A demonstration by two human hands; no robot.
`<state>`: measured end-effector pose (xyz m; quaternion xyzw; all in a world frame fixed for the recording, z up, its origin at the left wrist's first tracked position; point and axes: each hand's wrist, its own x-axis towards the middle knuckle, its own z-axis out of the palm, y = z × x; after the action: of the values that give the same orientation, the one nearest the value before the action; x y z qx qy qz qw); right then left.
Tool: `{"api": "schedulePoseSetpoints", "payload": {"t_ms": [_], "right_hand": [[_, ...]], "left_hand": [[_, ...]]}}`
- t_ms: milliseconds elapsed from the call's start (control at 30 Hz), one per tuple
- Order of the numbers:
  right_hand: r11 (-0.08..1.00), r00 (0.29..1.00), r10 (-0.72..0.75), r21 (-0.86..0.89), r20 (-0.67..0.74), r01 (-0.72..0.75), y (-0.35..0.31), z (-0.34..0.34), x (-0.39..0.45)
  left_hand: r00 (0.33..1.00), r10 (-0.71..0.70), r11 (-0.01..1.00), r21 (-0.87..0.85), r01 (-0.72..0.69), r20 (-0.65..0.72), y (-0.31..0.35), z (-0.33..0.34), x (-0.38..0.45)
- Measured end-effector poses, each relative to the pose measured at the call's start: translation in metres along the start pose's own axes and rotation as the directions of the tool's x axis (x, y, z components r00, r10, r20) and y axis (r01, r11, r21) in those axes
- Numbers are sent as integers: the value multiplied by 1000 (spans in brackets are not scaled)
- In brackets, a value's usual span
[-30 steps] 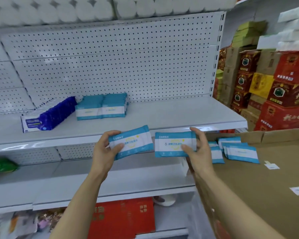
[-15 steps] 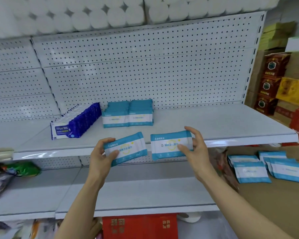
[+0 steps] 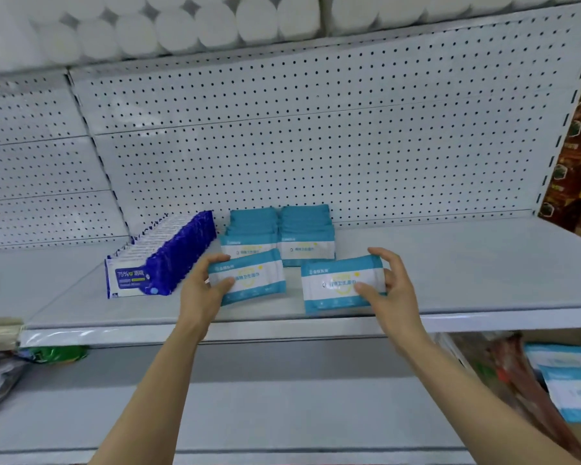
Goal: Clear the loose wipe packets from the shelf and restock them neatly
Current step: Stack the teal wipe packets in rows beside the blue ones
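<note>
My left hand (image 3: 200, 290) grips a teal-and-white wipe packet (image 3: 252, 276) just in front of the left of two upright rows of the same packets (image 3: 279, 236) on the white shelf (image 3: 450, 263). My right hand (image 3: 388, 290) holds a second teal-and-white packet (image 3: 336, 285) over the shelf's front part, right of the rows. More loose teal packets (image 3: 571, 380) lie at the lower right, below the shelf level.
A row of dark blue wipe packs (image 3: 161, 260) stands left of the teal rows. White paper rolls (image 3: 215, 25) fill the shelf above. A pegboard back panel (image 3: 316, 129) closes the rear. Stacked cartons (image 3: 577, 169) are at the right. A lower shelf (image 3: 282, 397) lies under my arms.
Both hands have lifted and carried their packets forward from below the shelf edge to above the shelf, close to the teal rows. The view has swung left and nearer.
</note>
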<state>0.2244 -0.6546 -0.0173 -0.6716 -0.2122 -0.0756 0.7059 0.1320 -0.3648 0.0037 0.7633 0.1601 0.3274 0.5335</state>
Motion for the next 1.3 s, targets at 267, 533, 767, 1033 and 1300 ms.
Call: {"api": "schedulePoseSetpoints", "payload": {"t_ms": [267, 533, 767, 1033, 1300], "right_hand": [[999, 998, 8, -36, -59, -10, 12, 50, 43], [995, 997, 15, -98, -80, -23, 25, 70, 63], [934, 993, -2, -355, -117, -40, 42, 82, 92], [469, 947, -317, -859, 51, 203, 64, 89, 109], [159, 869, -324, -884, 373, 439, 66, 96, 112]], "left_hand": [[992, -3, 992, 123, -12, 126, -38, -6, 81], [978, 95, 942, 301, -149, 186, -61, -6, 115], [848, 474, 611, 605, -511, 237, -78, 6, 130], [784, 488, 410, 692, -594, 384, -80, 14, 124], [725, 548, 264, 736, -624, 418, -81, 30, 125]]}}
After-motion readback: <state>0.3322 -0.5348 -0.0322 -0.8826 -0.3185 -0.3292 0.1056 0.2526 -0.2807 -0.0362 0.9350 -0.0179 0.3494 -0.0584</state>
